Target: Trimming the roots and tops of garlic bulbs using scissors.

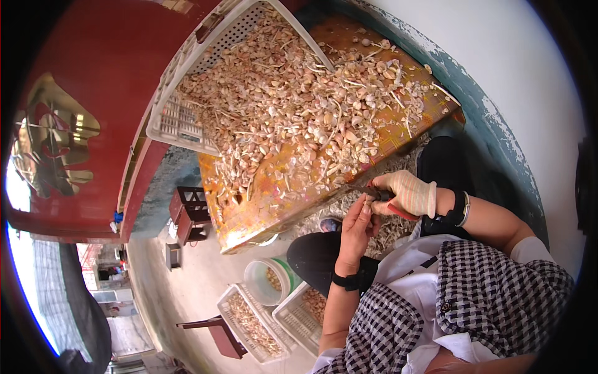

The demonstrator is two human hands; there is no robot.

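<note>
My right hand (407, 192), in a striped knitted glove, is closed around red-handled cutters (373, 192) with dark metal blades. Bare, my left hand (357, 224) meets the blades and pinches a small garlic piece (369, 200) between its fingertips. Both hands are over my lap, just off the near edge of the table (266, 205), which has an orange patterned cover. A big heap of garlic cloves (289, 103) with loose skins and dry stalks spreads across that cover, spilling out of a tipped white plastic crate (177, 126).
Beside my left leg stand a pale bucket (254, 280) with some cloves inside and two white crates, one holding stalky scraps (252, 322), the other cloves (314, 301). Wooden stools (189, 215) stand past the table. Skins and stalks litter the floor (397, 229). A wall (495, 107) borders the right side.
</note>
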